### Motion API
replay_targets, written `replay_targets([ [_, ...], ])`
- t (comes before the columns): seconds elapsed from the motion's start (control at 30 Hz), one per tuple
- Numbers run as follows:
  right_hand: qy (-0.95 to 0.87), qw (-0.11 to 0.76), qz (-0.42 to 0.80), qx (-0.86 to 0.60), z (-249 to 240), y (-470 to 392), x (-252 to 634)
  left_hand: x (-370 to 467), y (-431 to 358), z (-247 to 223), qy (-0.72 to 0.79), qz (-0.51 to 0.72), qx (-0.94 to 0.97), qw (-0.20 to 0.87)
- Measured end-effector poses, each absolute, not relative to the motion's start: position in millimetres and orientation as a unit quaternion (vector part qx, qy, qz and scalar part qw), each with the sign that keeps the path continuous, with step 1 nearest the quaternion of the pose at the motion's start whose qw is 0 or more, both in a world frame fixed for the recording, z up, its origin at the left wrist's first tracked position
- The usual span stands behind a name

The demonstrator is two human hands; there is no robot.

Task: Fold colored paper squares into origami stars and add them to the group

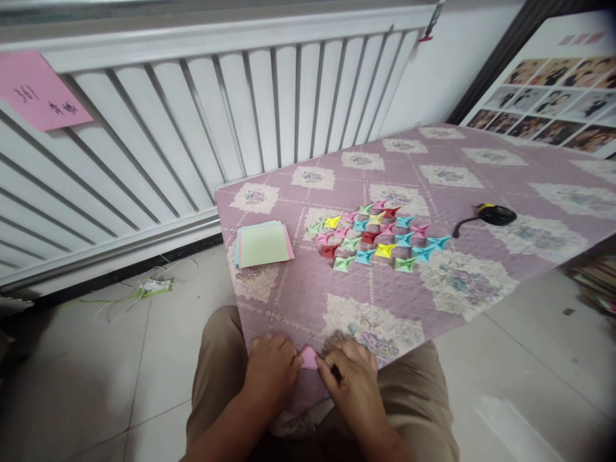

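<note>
A small folded piece of pink paper (308, 358) lies at the table's near corner, its point facing away from me. My left hand (273, 367) is closed at its left edge, thumb against the paper. From the right, my right hand (350, 372) pinches the other edge between thumb and fingers. Beyond my left hand sits a stack of square paper sheets (264, 245), pale green on top with pink and blue edges showing. Farther right, several small folded paper pieces (369, 237) in red, yellow, blue, green and pink stand in rows.
A flowered purple cloth covers the table (298, 301). A black object with a cord (496, 214) lies at the right. Behind the table is a white radiator (260, 109) with a pink note (41, 90). A photo board (553, 90) leans at the back right; a power strip (158, 286) lies on the floor.
</note>
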State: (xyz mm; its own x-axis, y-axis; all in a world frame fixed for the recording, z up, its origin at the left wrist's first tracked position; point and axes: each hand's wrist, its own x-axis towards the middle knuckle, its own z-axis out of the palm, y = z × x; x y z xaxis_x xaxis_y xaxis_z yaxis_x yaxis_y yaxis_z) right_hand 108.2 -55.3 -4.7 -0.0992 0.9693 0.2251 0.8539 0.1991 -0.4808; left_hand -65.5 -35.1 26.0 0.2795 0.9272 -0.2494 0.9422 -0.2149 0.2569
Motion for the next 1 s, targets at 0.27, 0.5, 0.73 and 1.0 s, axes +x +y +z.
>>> replay_targets([
  [0.27,-0.726,0.233,0.117,-0.636,-2.2,-54.5,105.9,-63.6,-31.4,29.1,0.59,-0.039,0.788,0.172],
  [0.5,-0.725,0.227,0.108,-0.641,-2.4,-54.0,103.7,-63.1,-30.2,30.0,0.589,-0.041,0.787,0.178],
  [0.73,-0.725,0.247,0.08,-0.638,-3.6,-54.6,101.4,-64.5,-30.2,31.1,0.585,-0.04,0.792,0.174],
  [1.0,-0.725,0.249,0.084,-0.637,-5.1,-55.7,102.8,-72.8,-36.0,5.1,0.487,0.069,0.867,0.079],
])
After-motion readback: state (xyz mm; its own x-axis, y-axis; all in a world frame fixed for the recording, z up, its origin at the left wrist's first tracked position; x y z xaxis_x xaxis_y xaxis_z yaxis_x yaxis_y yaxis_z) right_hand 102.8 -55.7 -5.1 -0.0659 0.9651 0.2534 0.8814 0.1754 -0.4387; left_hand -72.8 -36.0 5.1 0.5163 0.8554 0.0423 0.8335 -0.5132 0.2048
